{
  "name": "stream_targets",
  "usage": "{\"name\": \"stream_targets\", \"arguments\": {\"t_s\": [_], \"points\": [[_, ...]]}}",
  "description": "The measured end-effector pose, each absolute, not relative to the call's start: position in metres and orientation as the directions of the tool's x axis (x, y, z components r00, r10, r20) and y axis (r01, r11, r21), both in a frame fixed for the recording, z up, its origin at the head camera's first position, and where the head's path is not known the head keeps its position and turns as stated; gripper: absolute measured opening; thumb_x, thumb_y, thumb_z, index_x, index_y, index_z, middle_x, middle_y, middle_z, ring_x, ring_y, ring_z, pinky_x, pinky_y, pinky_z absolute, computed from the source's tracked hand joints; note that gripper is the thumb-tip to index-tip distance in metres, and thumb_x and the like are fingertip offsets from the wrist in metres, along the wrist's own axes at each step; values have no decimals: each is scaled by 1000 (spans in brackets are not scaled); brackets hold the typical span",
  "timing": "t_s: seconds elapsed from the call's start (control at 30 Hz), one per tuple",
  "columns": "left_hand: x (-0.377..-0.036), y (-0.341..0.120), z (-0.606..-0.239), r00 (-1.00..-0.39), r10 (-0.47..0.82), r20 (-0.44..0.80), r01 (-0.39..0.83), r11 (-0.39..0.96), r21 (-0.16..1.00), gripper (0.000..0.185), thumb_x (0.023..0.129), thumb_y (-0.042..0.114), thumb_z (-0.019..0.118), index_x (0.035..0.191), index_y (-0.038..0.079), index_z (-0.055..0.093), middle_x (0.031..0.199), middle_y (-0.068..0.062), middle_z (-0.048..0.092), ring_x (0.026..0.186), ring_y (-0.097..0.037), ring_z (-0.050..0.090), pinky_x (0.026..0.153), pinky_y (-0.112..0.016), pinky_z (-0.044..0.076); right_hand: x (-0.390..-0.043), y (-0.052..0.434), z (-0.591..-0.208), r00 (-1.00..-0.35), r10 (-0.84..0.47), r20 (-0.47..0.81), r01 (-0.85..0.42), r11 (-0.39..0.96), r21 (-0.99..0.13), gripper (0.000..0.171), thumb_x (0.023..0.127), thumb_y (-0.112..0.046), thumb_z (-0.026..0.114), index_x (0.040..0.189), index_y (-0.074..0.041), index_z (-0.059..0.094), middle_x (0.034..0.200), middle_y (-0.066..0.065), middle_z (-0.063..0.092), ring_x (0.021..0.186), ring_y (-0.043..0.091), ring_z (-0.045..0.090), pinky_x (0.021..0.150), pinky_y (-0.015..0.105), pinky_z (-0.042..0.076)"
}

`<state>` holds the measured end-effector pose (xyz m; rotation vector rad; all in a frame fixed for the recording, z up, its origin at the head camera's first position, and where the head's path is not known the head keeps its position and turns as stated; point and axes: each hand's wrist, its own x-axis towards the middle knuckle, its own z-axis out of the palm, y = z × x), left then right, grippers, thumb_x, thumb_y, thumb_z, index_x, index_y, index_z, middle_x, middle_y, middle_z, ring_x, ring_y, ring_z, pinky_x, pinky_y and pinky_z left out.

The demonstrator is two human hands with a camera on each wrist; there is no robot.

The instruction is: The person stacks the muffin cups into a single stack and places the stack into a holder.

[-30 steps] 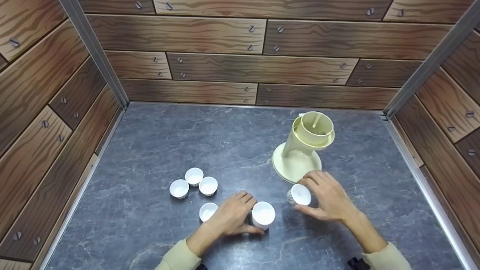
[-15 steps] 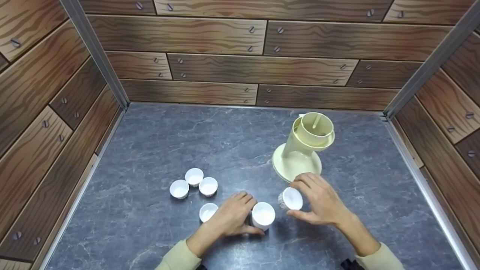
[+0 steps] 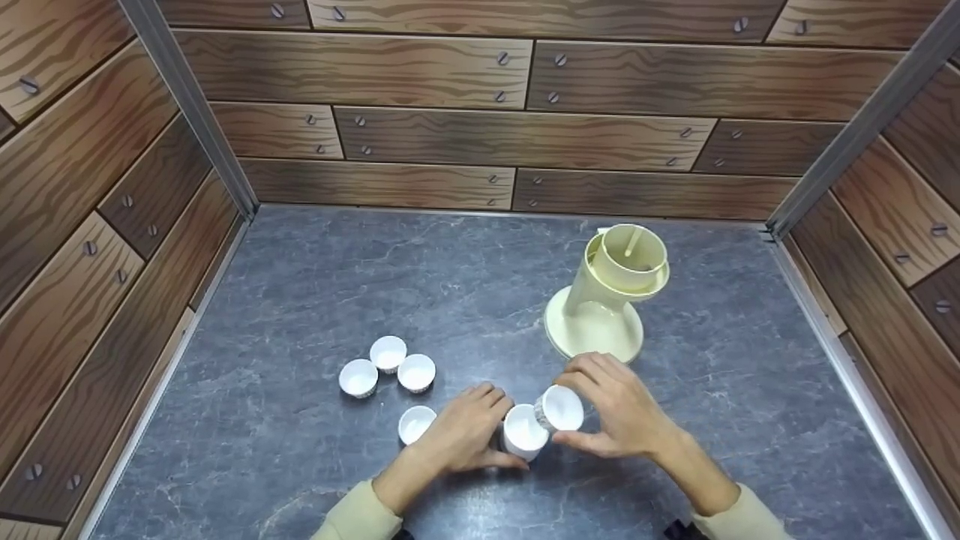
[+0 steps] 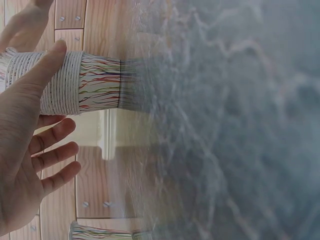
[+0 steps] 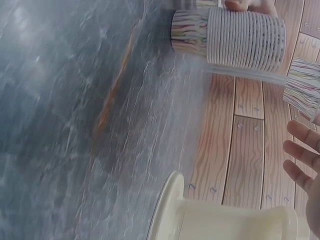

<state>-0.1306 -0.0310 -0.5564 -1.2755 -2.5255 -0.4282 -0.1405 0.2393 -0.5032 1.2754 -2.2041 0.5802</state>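
My left hand [image 3: 465, 427] grips a stack of nested small white cups [image 3: 523, 439] standing on the table, thumb on one side and index finger on the other. In the left wrist view the stack [image 4: 100, 82] shows many tight rims above a side with coloured streaks, and the other fingers [image 4: 57, 157] stay spread away from it. My right hand [image 3: 626, 412] pinches a single cup [image 3: 562, 409] by its sides, tilted, just right of the stack and overlapping its rim in the head view. The right wrist view shows that cup [image 5: 302, 82] higher than and apart from the stack [image 5: 245, 39].
Three loose cups, one of them a left cup [image 3: 358, 379], sit close together on the grey table [image 3: 300, 300]. A further cup [image 3: 415, 424] is partly behind my left hand. A pale yellow stand [image 3: 596, 330] with a cylindrical top is behind my right hand. Wood-patterned walls surround the table.
My right hand has moved left and slightly nearer, bringing its cup from beside the yellow stand's base to the stack's rim. My left hand and the stack have stayed put.
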Motion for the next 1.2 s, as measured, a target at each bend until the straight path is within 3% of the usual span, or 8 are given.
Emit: {"name": "stream_targets", "arguments": {"t_s": [0.3, 0.53, 1.2], "points": [[-130, -31, -557, -575, 728, 373, 810, 570, 138, 72, 73, 76, 73, 107, 14, 62, 102, 1, 61, 98, -17, 56, 85, -32, 50, -138, 230, -507, -431, -657, 619, -880, 459, -125, 58, 75, -58, 80, 111, -14, 68, 110, -1, 62, 100, 19, 58, 88, 34, 45], [-130, -32, -559, -582, 719, 381, 806, 573, 151, 72, 73, 76, 74, 108, 14, 62, 101, 1, 60, 95, -16, 55, 78, -31, 49, -137, 225, -509, -430, -654, 622, -883, 449, -139, 56, 84, -63, 71, 112, -15, 68, 110, -2, 62, 100, 19, 58, 87, 35, 45], [-131, -31, -559, -584, 724, 367, 805, 576, 146, 73, 73, 76, 74, 109, 14, 62, 103, 1, 62, 98, -17, 56, 83, -33, 50, -139, 214, -512, -419, -660, 624, -892, 426, -148, 55, 84, -63, 71, 111, -15, 68, 109, -2, 62, 100, 18, 59, 88, 36, 47]]}}
